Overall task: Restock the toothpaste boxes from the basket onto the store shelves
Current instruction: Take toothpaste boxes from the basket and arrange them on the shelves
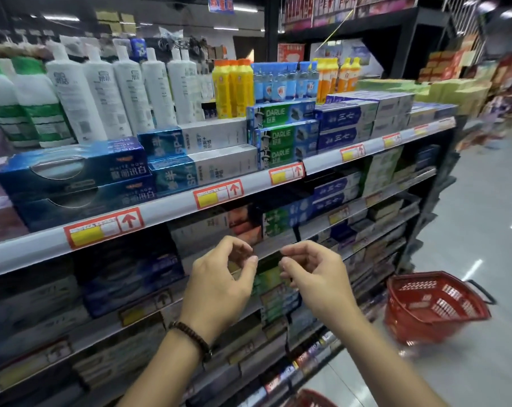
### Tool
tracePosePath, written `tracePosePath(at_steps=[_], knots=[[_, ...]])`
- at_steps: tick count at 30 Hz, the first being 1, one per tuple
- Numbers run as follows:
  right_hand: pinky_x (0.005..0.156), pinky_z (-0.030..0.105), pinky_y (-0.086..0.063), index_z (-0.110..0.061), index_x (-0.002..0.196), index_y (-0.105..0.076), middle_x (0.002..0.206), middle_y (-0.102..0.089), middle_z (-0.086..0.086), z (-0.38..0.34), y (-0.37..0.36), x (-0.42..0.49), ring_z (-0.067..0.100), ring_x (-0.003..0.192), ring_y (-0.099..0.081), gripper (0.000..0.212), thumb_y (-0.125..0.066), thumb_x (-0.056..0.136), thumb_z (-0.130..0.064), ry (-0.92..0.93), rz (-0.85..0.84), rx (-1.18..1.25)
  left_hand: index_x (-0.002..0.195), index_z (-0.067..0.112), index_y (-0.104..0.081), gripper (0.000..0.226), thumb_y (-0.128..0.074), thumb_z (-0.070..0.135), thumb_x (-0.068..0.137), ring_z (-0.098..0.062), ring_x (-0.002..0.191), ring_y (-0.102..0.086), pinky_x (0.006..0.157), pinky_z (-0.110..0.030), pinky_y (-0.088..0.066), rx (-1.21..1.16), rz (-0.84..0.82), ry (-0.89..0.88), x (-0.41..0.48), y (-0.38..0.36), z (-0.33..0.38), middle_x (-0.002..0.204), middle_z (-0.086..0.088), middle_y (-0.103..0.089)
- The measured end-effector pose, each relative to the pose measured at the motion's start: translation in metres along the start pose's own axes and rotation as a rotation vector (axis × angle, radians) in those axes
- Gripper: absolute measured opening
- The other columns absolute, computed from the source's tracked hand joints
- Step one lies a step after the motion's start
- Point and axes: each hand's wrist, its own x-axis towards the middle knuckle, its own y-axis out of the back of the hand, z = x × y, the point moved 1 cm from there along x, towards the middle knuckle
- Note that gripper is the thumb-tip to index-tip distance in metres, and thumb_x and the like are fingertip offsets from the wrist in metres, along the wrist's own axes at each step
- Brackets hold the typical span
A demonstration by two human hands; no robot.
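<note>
— Well, the hands?
— Both left hand [219, 286] and right hand [316, 277] hover at the shelves [166, 207], fingers loosely curled, grasping nothing.
— And the toothpaste boxes [284, 136]?
— Stacked on those shelves (red basket [413, 327] on the floor, right).

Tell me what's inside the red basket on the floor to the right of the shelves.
Inside the red basket only its own perforated inner wall shows; nothing rises above its rim. Its bottom is covered by the near wall, so anything flat there is hidden.
</note>
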Motion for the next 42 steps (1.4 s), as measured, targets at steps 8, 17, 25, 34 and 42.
tracePosePath(at_steps=[8,17,25,34,42], knots=[[0.079,0.052,-0.064,-0.035,0.093,-0.077,0.086,-0.078,-0.003,0.055,0.040,-0.023,0.018,0.082,-0.077,0.017,-0.078,0.094,-0.018,-0.092,0.074,-0.072,0.095,0.038,-0.061,0.011,-0.071,0.036,0.096,0.000,0.076,-0.061,0.061,-0.018,-0.043,0.000,-0.136,0.057,-0.024,-0.050,0.002,0.080,0.017,-0.064],[0.076,0.045,-0.064,-0.035,0.095,-0.077,0.086,-0.078,-0.005,0.123,0.068,-0.052,0.019,0.083,-0.076,0.017,-0.079,0.092,-0.018,-0.227,0.094,-0.098,0.096,0.040,-0.059,0.010,-0.069,0.043,0.096,-0.003,0.071,-0.061,0.062,-0.037,-0.056,0.054,-0.291,0.172,-0.058,-0.118,-0.020,0.080,0.017,-0.067],[0.075,0.052,-0.063,-0.035,0.098,-0.077,0.086,-0.078,-0.002,0.184,0.080,-0.071,0.023,0.083,-0.076,0.011,-0.077,0.091,-0.026,-0.346,0.141,-0.083,0.098,0.036,-0.060,0.009,-0.068,0.041,0.098,0.005,0.078,-0.061,0.059,-0.019,-0.045,0.072,-0.439,0.249,-0.091,-0.170,-0.045,0.081,0.018,-0.065],[0.075,0.050,-0.064,-0.030,0.090,-0.079,0.080,-0.076,0.003,0.279,0.088,-0.115,0.029,0.077,-0.075,0.020,-0.078,0.091,-0.010,-0.549,0.238,-0.051,0.098,0.037,-0.058,0.009,-0.067,0.037,0.099,0.006,0.081,-0.060,0.057,-0.012,-0.042,0.072,-0.579,0.388,-0.150,-0.237,-0.102,0.084,0.014,-0.065],[0.072,0.043,-0.064,-0.021,0.095,-0.079,0.084,-0.077,0.009,0.371,0.089,-0.153,0.030,0.080,-0.077,0.012,-0.077,0.093,-0.008,-0.694,0.324,0.039,0.101,0.036,-0.057,0.016,-0.068,0.026,0.096,-0.002,0.065,-0.064,0.059,-0.012,-0.042,-0.004,-0.629,0.526,-0.209,-0.323,-0.155,0.085,0.012,-0.067]])
